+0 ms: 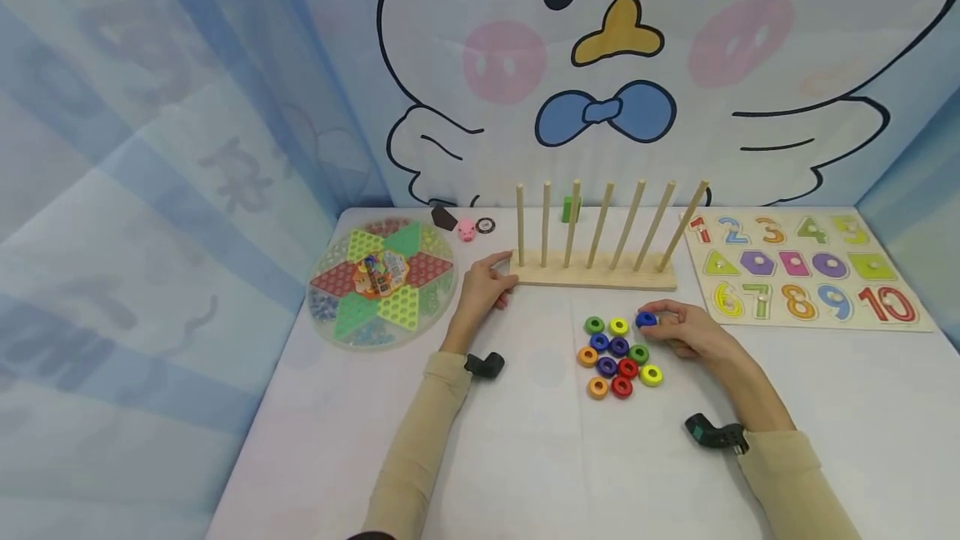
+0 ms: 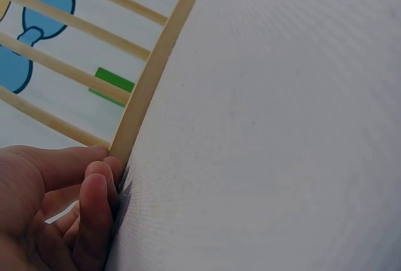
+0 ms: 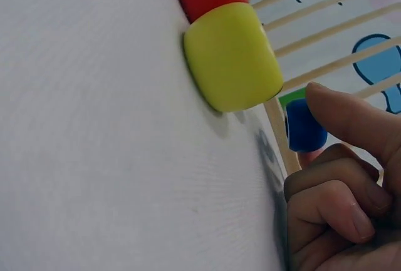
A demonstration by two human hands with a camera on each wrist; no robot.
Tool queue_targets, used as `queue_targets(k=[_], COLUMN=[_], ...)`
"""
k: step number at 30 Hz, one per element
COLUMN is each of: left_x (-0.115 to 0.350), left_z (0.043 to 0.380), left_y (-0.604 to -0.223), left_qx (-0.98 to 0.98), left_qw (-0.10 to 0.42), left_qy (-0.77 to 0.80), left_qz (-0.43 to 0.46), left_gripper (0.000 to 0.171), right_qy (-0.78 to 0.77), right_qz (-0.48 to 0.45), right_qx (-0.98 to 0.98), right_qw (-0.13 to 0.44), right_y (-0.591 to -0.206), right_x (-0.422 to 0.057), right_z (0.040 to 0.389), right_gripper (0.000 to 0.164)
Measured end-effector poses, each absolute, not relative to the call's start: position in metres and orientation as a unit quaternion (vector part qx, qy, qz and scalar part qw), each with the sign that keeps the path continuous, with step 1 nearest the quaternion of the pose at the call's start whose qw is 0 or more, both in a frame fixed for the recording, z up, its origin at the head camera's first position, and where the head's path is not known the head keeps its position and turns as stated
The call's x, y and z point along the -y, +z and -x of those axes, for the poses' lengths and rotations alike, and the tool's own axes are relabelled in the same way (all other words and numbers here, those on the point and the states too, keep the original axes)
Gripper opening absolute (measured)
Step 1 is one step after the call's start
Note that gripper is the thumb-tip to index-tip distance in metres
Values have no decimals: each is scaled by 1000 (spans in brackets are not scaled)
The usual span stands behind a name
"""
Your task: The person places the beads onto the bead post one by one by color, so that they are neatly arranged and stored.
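A wooden peg rack (image 1: pixel 592 277) with a row of upright pegs stands at the back of the table. At its left end, my left hand (image 1: pixel 483 290) pinches the base between thumb and fingers; the left wrist view shows this hand (image 2: pixel 56 202) at the corner of the base (image 2: pixel 141 99). My right hand (image 1: pixel 693 332) holds a blue ring (image 1: pixel 646 319) between thumb and finger, just above the table. In the right wrist view the blue ring (image 3: pixel 307 127) sits under the thumb. Several coloured rings lie grouped left of that hand, among them a yellow ring (image 1: pixel 651 375) and a red ring (image 1: pixel 622 387).
A round star-patterned game board (image 1: pixel 378 282) lies on the left. On the right is a number and shape puzzle board (image 1: pixel 810 273). Behind the rack stands a green block (image 1: pixel 571 208); a small pink pig figure (image 1: pixel 467 229) and a black-and-white disc (image 1: pixel 486 226) lie back left.
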State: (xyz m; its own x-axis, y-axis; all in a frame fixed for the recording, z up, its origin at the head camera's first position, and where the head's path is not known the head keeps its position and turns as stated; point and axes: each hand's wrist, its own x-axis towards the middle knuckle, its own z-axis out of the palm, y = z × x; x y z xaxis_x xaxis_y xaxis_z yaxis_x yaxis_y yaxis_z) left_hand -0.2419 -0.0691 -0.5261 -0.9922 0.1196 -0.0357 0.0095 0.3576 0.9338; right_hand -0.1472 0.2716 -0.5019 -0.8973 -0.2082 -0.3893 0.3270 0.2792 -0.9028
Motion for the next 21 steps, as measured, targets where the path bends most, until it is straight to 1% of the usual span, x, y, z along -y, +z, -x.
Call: queue_targets(k=[4,7,14,19,21], left_x=[70,71,70,69,69], left_z=[243,244,244,244,245], left_y=[-524,-524,-524,-524,-525], left_qx=[-819,-821,-832,-832,-832], left_qw=[50,50,39,43,43], left_qy=[570,567,552,551,552], left_qz=[-40,-44,-46,-47,-47], left_gripper=[50,50,50,51,51], right_qy=[-592,-587,-605,-612,-614], right_qz=[-42,-26,62,92,94], right_qx=[-776,-787,-784,-778,-777], right_qw=[214,189,122,106,104], right_y=[-483,-460,-408,-391,-387], right_x=[-266,-260,-249,-246,-244], right_z=[152,155,159,158,159], right_gripper=[56,55,38,31,32])
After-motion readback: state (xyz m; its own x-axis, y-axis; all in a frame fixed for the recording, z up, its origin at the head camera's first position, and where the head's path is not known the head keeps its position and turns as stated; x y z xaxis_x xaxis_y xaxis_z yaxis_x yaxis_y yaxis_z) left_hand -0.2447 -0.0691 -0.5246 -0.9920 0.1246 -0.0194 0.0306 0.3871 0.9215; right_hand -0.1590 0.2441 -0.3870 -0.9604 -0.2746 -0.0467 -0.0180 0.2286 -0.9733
